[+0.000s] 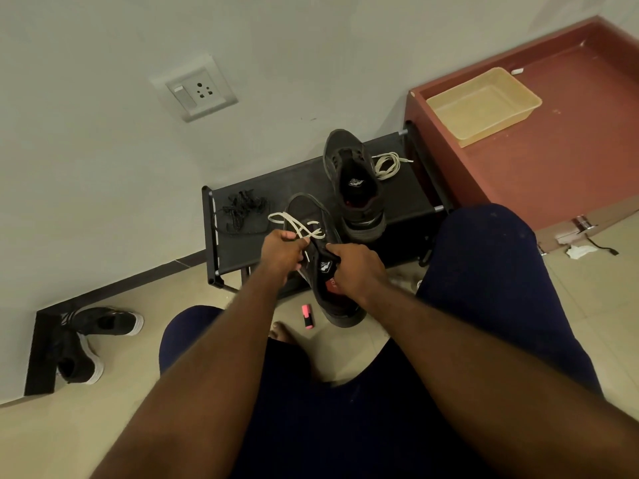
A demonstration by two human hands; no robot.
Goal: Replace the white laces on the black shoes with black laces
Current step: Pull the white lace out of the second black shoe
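Note:
I hold a black shoe (313,216) in the air in front of a low black rack (294,176). My right hand (359,267) grips the shoe at its tongue and collar. My left hand (281,252) pinches the white lace (294,224), which loops out of the shoe's upper eyelets. A second black shoe (352,181) lies on the rack with no lace in it. A loose white lace (387,164) lies bundled to its right. A tangle of black laces (242,210) lies on the rack's left part.
A pink highlighter (307,316) lies on the tiled floor beside my bare foot (281,331). Two other black shoes with white soles (93,340) sit by the wall at the left. A red-brown cabinet top (553,160) carries a beige tray (484,105). A wall socket (195,89) is above.

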